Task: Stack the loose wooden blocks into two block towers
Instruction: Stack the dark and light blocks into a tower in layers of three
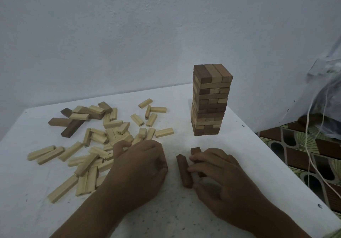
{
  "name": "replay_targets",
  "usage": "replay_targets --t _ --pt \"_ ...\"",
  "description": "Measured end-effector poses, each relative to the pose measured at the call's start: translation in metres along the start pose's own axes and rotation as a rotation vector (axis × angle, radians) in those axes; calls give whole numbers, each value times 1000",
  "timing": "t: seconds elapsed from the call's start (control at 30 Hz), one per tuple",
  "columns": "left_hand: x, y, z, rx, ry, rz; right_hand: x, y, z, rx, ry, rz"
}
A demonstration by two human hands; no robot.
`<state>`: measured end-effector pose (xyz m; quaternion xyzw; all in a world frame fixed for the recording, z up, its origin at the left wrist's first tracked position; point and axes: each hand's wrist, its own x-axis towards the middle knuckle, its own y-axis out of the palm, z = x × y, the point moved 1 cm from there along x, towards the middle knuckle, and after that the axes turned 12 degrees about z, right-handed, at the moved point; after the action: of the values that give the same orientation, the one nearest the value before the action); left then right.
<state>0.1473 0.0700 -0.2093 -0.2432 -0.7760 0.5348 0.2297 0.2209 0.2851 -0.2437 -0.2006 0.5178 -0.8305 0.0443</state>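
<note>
Dim room — a white table [184,219] against a bare pale wall [129,35], patterned floor [295,154] beside.

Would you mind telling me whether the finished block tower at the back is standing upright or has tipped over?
Upright. The block tower stands on the white table, its layers stacked squarely with three blocks lying flat on top.

- dim, flat, bluish light; source unclear
- soft faint shadows under both hands on white table [184,219]
- wide-angle bending at edges
- slightly soft, no glare
</note>
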Motion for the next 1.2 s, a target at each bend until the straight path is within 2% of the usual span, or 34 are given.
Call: replay_targets --t 0.27,0.57,0.77,0.93,1.03,1.2 --pt "-3 6 -7 -32 129 54 2 3 4 -130 -43 -80" --pt "0 15 -8 -12 195 86 7 1 4 -42 -56 -142" --pt "2 19 -5 -51 201 61 5 5 -3 5 -35 -56" --pt "3 19 -1 -33 189 105 12 2 3 -38 -126 -184" --pt "2 16 2 -71 234 160 10 2 3 -31 -138 -170" --pt "3 16 4 -96 232 149 7 4 -3 -36 -116 -128"
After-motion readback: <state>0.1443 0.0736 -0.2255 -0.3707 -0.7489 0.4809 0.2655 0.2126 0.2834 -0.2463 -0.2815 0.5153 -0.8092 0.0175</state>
